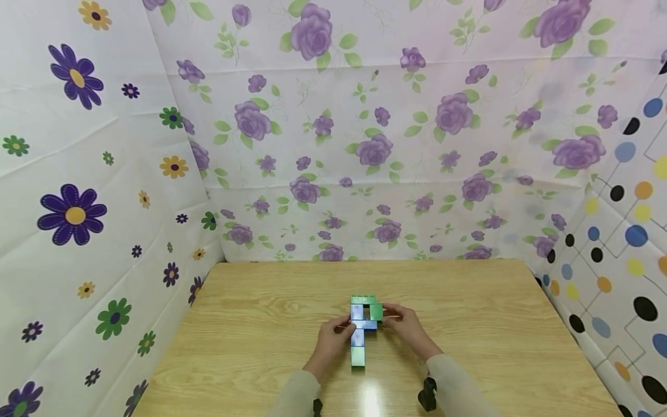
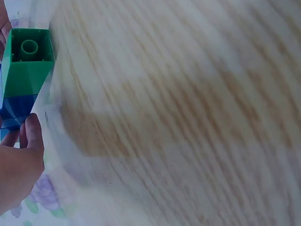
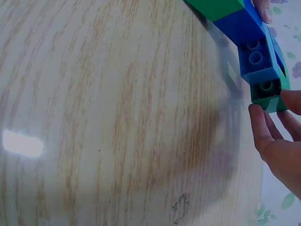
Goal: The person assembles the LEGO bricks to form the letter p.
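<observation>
A P-shaped build of toy building blocks [image 1: 357,337] lies along the front middle of the table, within reach of both hands. Its stem has a green block [image 1: 358,356] at the near end and blue blocks above. Across the far end runs another green block [image 1: 363,300]. My left hand [image 1: 329,343] pinches the blue blocks from the left side, as the left wrist view also shows. On the right, my right hand [image 3: 282,150] holds the green corner block [image 1: 376,312] between thumb and fingers. Hollow undersides of some blocks show in the right wrist view.
The wooden table [image 1: 250,324] ends at a flowered cloth [image 1: 375,150] behind. More patterned cloth [image 1: 104,174] hangs on the left, and a dotted cloth [image 1: 615,243] on the right. Light glares off the tabletop near the front edge.
</observation>
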A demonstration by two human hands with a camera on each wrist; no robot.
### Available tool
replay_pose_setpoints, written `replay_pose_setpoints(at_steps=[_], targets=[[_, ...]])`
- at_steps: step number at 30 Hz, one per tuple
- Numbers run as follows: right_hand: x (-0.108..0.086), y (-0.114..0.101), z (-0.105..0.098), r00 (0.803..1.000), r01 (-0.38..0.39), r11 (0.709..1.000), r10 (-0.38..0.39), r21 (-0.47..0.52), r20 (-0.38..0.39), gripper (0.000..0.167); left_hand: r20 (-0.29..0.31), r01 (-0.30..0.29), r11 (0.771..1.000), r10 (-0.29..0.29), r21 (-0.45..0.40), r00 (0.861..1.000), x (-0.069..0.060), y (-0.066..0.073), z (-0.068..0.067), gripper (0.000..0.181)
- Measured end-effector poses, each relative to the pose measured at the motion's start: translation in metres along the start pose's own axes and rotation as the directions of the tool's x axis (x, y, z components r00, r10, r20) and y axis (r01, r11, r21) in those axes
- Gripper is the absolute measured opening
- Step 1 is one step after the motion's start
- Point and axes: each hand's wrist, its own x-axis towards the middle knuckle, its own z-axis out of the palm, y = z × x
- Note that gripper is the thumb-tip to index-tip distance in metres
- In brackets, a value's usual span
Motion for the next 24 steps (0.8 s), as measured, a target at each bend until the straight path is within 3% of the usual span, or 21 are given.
replay_pose_setpoints(at_steps=[14, 24], targets=[[0.001, 0.007, 0.000, 0.998, 0.027, 0.996, -0.023, -0.083, 0.055, 0.038, 0.018, 0.021, 0.994, -0.023, 0.109, 1.000, 0.000, -0.004, 0.004, 0.036], [0.003, 0.012, -0.001, 0.999, 0.012, 0.997, -0.008, -0.079, 0.049, 0.037, 0.003, 0.045, 0.992, -0.045, 0.114, 0.999, 0.002, -0.006, 0.010, 0.034]])
